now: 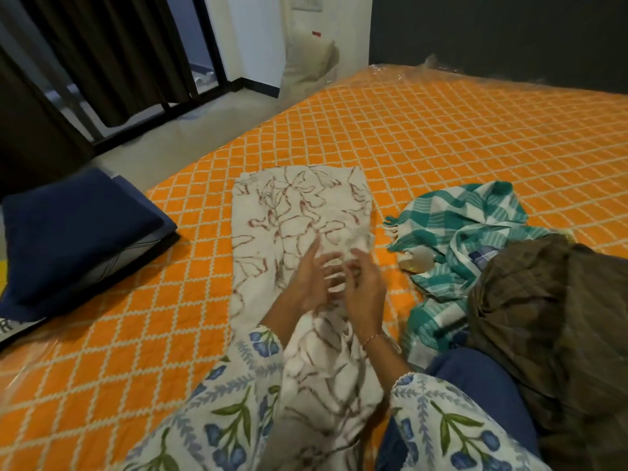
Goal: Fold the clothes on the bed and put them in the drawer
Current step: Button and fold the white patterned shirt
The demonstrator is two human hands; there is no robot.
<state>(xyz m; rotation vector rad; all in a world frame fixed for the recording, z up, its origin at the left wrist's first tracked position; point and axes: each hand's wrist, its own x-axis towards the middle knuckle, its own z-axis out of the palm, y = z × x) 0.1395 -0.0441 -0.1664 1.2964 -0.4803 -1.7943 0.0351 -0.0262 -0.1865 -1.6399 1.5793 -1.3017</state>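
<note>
**Cream cloth mid-fold**

Printed cream cloth [299, 212] lies flat on the orange bed [441, 147], its near end trailing onto the lap. Left hand [312, 283] and right hand [365, 290] hover over it, fingers spread, gripping nothing. Light, limp fabric; best pinched at corners.

Fingers [331, 266]: motion-blurred; their grip cannot be told.
Cream printed cloth [299, 212]: near end hidden under the sleeves.
Brown garment [550, 317]: cut by the right edge.
</note>
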